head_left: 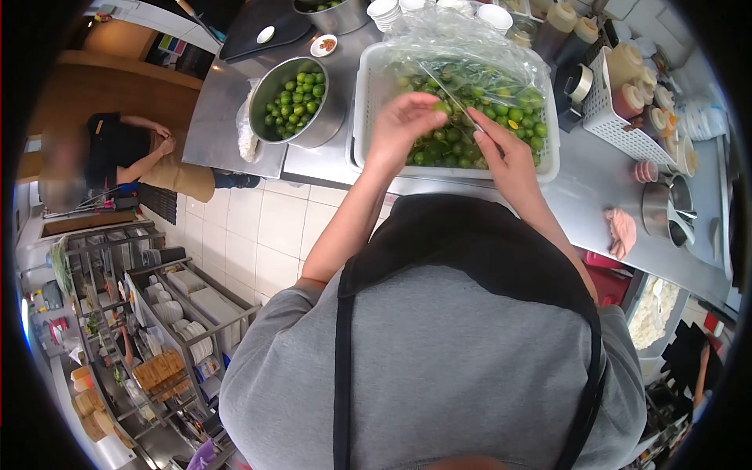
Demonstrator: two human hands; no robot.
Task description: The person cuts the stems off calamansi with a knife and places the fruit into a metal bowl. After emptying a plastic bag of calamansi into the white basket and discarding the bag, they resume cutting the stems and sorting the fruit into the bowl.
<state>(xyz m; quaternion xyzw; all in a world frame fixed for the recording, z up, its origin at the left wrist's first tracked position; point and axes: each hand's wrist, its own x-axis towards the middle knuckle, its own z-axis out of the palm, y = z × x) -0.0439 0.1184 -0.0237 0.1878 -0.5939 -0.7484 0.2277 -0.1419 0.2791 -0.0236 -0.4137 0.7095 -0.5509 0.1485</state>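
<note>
My left hand [403, 131] pinches a small green lime [442, 107] between thumb and fingertips. A knife [448, 95] is in my right hand [507, 150], its blade slanting up and left beside that lime. Both hands are over a white plastic crate [363, 117] holding many loose limes [450, 147]. Clear plastic wrap [478, 47] lies bunched over the crate's far part, covering some of the fruit. To the left stands a steel pot [319, 129] with more green limes [298, 98] in it.
On the steel counter [227, 117] are a small dish with reddish bits [323, 45], a black tray [266, 19] and stacked white cups [384, 12]. At right sit a white basket of bottles [615, 125] and a pink cloth [620, 233]. Another person [129, 149] stands at left.
</note>
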